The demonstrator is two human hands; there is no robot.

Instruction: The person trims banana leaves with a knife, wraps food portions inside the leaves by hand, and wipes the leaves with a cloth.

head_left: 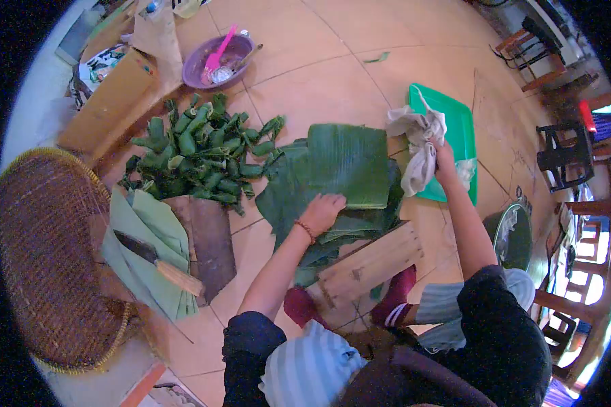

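Stacked green banana leaves (pixel 349 163) lie on the tiled floor in front of me. My left hand (pixel 324 211) rests on the lower left edge of the top leaf, its fingers spread loosely. My right hand (pixel 443 159) grips a whitish cloth (pixel 417 129), which hangs in folds over the left part of a green tray (pixel 458 122). Left of the leaves is a heap of rolled green leaf bundles (pixel 197 146). A knife (pixel 173 275) with a wooden handle lies on pale green leaf sheets (pixel 159 227) at the left.
A wooden board (pixel 370 261) stands between my feet. A woven basket (pixel 51 251) is at far left, beside a cardboard box (pixel 108 102). The purple basin (pixel 197 64) holds a pink utensil. A dark bucket (pixel 512 237) and a black stool (pixel 563 156) are at right.
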